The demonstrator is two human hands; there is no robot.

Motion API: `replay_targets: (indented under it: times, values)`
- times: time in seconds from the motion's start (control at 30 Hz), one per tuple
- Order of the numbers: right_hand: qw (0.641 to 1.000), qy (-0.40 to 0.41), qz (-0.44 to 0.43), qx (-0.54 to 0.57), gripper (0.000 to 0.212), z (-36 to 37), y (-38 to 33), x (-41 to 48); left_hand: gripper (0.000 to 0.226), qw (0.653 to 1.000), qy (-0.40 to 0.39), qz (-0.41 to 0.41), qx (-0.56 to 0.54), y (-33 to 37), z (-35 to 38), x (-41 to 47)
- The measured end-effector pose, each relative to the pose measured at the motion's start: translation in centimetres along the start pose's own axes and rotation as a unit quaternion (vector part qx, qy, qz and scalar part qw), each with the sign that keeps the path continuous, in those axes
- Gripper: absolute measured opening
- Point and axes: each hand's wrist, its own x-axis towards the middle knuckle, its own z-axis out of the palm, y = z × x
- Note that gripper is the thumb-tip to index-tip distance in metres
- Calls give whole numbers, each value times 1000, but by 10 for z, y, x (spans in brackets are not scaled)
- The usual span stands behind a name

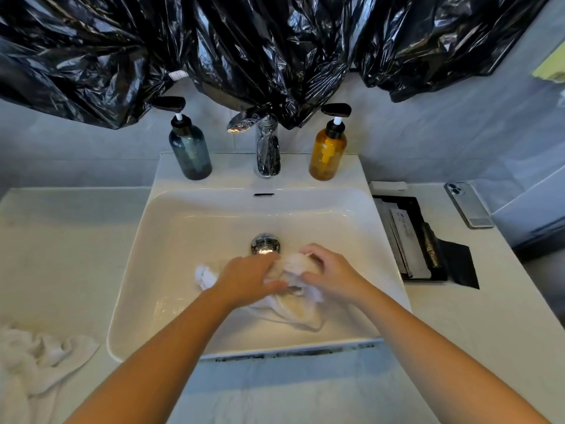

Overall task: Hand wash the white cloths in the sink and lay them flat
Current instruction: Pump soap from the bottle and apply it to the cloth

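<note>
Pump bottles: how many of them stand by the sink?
2. The blue-grey pump bottle stands on the back ledge of the sink, left of the faucet; the amber pump bottle stands on the same ledge, right of the faucet. None seems hidden.

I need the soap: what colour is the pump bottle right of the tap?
The bottle is amber; the head view shows it.
</note>
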Motion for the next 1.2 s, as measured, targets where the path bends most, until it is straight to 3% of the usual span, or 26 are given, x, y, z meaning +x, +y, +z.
replay_targets:
  times: [0.1,0.2,0.27,0.3,0.37,0.43,0.5,0.73,0.87,0.97,1.13,1.2]
  values:
    - [956,75,22,283,38,-12,-4,-7,58,963,72,26,-259,4,-6,-1]
    - [839,86,70,533,17,-3,-26,3,37,897,137,72,-415,19,-17,-8]
    - [785,91,144,596,27,6,-50,15,33,881,193,60,-428,35,-19,-7]
    - [787,103,171,583,35,10,-58,22,24,884,229,32,-407,45,-19,-5]
    - [840,148,170,494,37,20,-68,36,12,878,287,-56,-380,62,-21,2]
    - [888,170,152,400,29,35,-76,43,30,854,308,-138,-395,67,-22,18]
    - [898,163,161,376,24,42,-79,40,37,829,287,-199,-437,62,-30,32]
    - [881,228,158,383,28,7,-81,32,19,864,317,-58,-386,63,-15,8]
    - [881,199,176,391,30,26,-86,34,33,854,355,-97,-368,62,-17,30]
    - [912,195,152,328,24,21,-81,24,34,859,335,-81,-379,46,-24,36]
    - [881,238,149,381,25,1,-70,27,32,870,324,-50,-368,63,-15,20]
    - [893,210,147,370,27,6,-77,32,30,873,335,-56,-350,76,-11,21]
